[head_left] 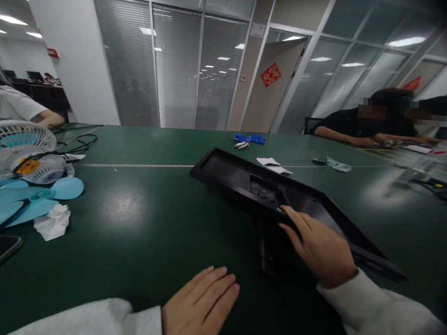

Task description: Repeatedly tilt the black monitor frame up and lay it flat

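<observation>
Black panel (241, 182) tilted at the table (144, 233), well short of its far edge
Right hand (318, 247) grips the panel's near rim; left hand (204, 308) open, palm down.

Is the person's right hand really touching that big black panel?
Touching. The head view shows the right hand gripping the near edge of the black panel, with no gap at the fingers.

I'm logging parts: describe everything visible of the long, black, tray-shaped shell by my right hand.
The long, black, tray-shaped shell looks plastic: hollow side up, raised rim, dark recess midway along. It slants above the dark green table, a dark post showing beneath; your bare right hand grasps its near edge.
</observation>
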`<state>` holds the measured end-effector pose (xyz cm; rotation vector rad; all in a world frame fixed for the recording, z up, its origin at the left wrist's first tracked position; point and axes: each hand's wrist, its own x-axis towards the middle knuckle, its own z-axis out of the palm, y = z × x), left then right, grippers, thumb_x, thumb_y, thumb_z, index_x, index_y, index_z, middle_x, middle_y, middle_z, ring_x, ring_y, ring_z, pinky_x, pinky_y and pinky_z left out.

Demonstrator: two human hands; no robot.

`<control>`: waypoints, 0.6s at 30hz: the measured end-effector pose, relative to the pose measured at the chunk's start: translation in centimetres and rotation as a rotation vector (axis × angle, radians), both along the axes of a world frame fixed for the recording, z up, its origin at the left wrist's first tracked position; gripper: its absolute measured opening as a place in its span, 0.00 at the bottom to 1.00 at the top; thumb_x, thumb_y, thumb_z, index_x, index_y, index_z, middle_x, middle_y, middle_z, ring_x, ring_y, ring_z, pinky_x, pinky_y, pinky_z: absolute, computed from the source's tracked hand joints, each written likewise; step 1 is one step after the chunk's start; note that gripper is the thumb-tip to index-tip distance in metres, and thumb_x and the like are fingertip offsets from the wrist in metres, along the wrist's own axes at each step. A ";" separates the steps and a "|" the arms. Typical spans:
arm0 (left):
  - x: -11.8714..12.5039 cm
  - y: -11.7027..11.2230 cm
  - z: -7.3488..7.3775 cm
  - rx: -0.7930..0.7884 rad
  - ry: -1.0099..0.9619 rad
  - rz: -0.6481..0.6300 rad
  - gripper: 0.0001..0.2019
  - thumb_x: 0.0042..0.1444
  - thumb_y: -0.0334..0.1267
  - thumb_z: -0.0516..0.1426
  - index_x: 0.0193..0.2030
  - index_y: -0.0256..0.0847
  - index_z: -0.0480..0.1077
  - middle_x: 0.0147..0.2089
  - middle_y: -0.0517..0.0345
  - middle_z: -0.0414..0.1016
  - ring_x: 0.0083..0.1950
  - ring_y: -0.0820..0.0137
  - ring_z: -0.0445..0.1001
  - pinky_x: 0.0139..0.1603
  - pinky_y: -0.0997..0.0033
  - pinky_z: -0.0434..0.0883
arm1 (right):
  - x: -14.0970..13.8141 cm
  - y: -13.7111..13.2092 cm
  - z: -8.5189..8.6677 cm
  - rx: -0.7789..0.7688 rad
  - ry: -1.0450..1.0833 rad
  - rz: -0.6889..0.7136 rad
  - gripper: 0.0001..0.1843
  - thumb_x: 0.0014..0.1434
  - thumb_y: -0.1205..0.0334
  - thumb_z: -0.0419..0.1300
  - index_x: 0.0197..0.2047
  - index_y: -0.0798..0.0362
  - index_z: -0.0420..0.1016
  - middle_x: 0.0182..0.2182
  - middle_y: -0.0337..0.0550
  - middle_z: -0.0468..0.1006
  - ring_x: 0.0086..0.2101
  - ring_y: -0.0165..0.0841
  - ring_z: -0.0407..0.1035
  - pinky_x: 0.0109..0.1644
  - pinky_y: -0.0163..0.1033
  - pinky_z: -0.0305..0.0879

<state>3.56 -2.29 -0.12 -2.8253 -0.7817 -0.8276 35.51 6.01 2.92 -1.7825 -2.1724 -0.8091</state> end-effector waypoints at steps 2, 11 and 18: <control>0.0 -0.1 -0.3 -0.067 0.014 0.017 0.29 0.65 0.54 0.44 0.64 0.34 0.56 0.65 0.56 0.61 0.68 0.69 0.52 0.68 0.67 0.53 | 1.7 0.7 0.0 -0.011 -0.037 -0.148 0.27 0.66 0.46 0.42 0.62 0.50 0.58 0.43 0.45 0.74 0.39 0.36 0.70 0.37 0.40 0.61; -0.2 -0.3 -1.4 -0.244 0.052 0.053 0.31 0.62 0.55 0.49 0.66 0.38 0.53 0.67 0.55 0.57 0.67 0.66 0.56 0.66 0.65 0.57 | 8.7 4.1 0.7 0.055 -0.001 -0.514 0.31 0.66 0.44 0.33 0.60 0.52 0.60 0.38 0.54 0.73 0.30 0.41 0.68 0.29 0.42 0.50; -0.1 0.5 -2.9 -0.125 0.034 0.008 0.31 0.64 0.55 0.44 0.65 0.35 0.53 0.67 0.52 0.57 0.67 0.65 0.56 0.66 0.64 0.58 | 12.1 6.2 0.6 0.142 0.064 -0.633 0.30 0.65 0.47 0.36 0.62 0.53 0.58 0.51 0.63 0.66 0.42 0.48 0.66 0.36 0.47 0.53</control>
